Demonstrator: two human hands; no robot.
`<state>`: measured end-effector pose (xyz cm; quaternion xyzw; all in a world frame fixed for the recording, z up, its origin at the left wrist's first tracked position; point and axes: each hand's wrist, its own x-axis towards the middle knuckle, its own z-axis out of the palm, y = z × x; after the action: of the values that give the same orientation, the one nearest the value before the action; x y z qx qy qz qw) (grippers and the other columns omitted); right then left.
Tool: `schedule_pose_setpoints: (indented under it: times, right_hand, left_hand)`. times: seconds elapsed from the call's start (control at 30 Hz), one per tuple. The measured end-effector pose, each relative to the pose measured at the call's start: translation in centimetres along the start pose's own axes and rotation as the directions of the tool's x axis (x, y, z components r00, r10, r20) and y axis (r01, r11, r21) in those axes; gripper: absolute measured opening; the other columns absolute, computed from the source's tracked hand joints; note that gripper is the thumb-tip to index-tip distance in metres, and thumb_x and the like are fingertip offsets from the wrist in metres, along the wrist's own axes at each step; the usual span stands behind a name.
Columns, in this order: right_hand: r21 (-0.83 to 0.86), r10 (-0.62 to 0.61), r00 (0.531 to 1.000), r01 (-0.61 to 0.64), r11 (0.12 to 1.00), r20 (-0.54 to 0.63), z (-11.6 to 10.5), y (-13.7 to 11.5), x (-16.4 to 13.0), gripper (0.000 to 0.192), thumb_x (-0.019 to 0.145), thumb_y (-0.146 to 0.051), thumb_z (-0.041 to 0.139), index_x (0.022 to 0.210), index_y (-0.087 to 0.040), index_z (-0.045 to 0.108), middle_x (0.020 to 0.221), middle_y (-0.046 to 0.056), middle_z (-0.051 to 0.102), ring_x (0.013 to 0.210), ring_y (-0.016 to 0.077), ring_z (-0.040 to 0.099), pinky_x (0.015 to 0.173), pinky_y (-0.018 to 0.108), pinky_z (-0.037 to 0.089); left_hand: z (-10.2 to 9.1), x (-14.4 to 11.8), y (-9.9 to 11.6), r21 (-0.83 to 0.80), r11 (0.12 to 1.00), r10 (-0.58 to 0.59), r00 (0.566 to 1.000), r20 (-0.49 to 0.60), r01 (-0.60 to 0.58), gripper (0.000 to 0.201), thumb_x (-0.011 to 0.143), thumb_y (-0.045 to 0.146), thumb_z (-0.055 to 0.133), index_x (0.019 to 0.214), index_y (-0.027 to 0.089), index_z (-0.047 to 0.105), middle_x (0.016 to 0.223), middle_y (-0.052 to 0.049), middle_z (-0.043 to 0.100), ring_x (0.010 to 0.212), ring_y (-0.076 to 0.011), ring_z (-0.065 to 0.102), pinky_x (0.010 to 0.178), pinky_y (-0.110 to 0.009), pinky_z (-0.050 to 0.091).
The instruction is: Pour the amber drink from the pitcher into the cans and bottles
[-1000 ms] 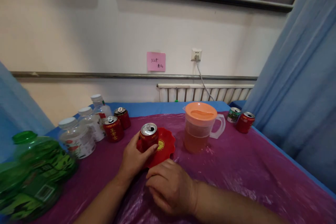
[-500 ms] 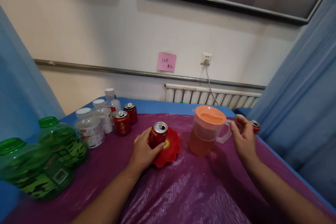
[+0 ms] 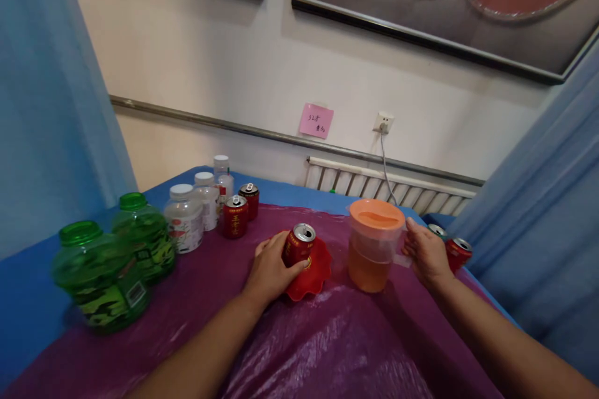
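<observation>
My left hand point(image 3: 269, 268) is wrapped around an opened red drink can point(image 3: 299, 244) that stands on a red scalloped plate point(image 3: 314, 274). To the right, my right hand point(image 3: 425, 254) grips the clear handle of a plastic pitcher point(image 3: 372, 247). The pitcher has an orange lid and holds orange liquid in its lower half. It stands upright on the purple plastic table cover point(image 3: 327, 349), just right of the plate.
Two green jars point(image 3: 100, 274) stand at the left, then several white-capped clear bottles point(image 3: 185, 218) and two red cans point(image 3: 234, 216). Two more cans point(image 3: 456, 252) sit behind my right hand. Blue curtains hang on both sides; a radiator lines the wall.
My right hand left the table in front of me, reached right and closed on the pitcher handle. My left hand stayed on the can. The camera view tilted up and to the left.
</observation>
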<state>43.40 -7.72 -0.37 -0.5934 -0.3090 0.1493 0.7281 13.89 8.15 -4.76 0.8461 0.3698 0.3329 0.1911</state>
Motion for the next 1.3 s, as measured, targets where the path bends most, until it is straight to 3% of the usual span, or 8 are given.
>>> schedule_pose_setpoints:
  times: [0.13,0.37,0.57,0.8,1.0,1.3]
  right_hand:
    - [-0.065,0.004,0.998,0.001,0.998,0.065,0.4,-2.1,0.6,0.055,0.071,-0.061,0.080,0.057,-0.021,0.044,0.048,-0.009,0.033,0.044,0.0071,0.029,0.042,0.023,0.027]
    - [-0.422,-0.034,0.967,0.142,0.895,0.252,1.3,-5.8,0.7,0.056,0.077,-0.066,0.071,0.057,-0.021,0.046,0.049,-0.007,0.036,0.048,0.0083,0.030,0.044,0.023,0.023]
    - [-0.509,-0.065,0.944,0.231,0.829,0.323,2.8,-8.0,0.7,0.061,0.073,-0.072,0.069,0.052,-0.023,0.039,0.048,-0.007,0.031,0.047,0.0087,0.027,0.042,0.025,0.021]
    - [-0.566,-0.093,0.937,0.281,0.775,0.337,3.5,-8.3,1.3,0.061,0.072,-0.074,0.068,0.052,-0.024,0.038,0.048,-0.006,0.028,0.046,0.0096,0.026,0.040,0.026,0.019]
    - [-0.585,-0.115,0.904,0.360,0.727,0.413,4.3,-8.3,1.3,0.064,0.074,-0.075,0.065,0.052,-0.024,0.031,0.054,-0.006,0.023,0.051,0.0101,0.022,0.046,0.027,0.018]
    - [-0.596,-0.090,0.895,0.363,0.716,0.438,4.8,-8.5,1.6,0.064,0.074,-0.076,0.065,0.052,-0.024,0.035,0.053,-0.006,0.026,0.050,0.0102,0.023,0.045,0.027,0.018]
  left_hand:
    - [-0.2,-0.1,0.2,0.007,1.000,0.006,1.000,0.014,-0.006,0.060,0.074,0.040,0.077,0.129,0.024,0.058,0.135,-0.009,0.065,0.126,-0.0314,0.059,0.112,-0.048,0.036]
    - [-0.6,-0.2,0.8,0.024,0.999,-0.047,0.997,0.066,0.045,0.068,0.071,0.042,0.080,0.132,0.022,0.058,0.128,-0.012,0.069,0.122,-0.0340,0.061,0.111,-0.050,0.036]
    - [-0.7,-0.5,0.8,0.011,0.998,-0.055,0.997,0.056,0.055,0.076,0.066,0.042,0.081,0.136,0.024,0.057,0.129,-0.012,0.067,0.125,-0.0353,0.057,0.110,-0.050,0.037]
    - [-0.9,-0.8,1.1,-0.027,0.998,-0.050,0.996,0.076,0.052,0.078,0.062,0.041,0.083,0.134,0.026,0.058,0.129,-0.012,0.066,0.125,-0.0359,0.056,0.109,-0.051,0.037]
    - [-0.9,-0.9,1.3,-0.030,0.998,-0.054,0.994,0.094,0.057,0.079,0.062,0.042,0.083,0.135,0.023,0.058,0.131,-0.013,0.066,0.125,-0.0356,0.056,0.109,-0.050,0.037]
    - [-0.8,-1.1,1.2,-0.025,0.999,-0.044,0.994,0.096,0.047,0.079,0.063,0.043,0.083,0.135,0.022,0.058,0.130,-0.012,0.065,0.123,-0.0352,0.056,0.110,-0.049,0.036]
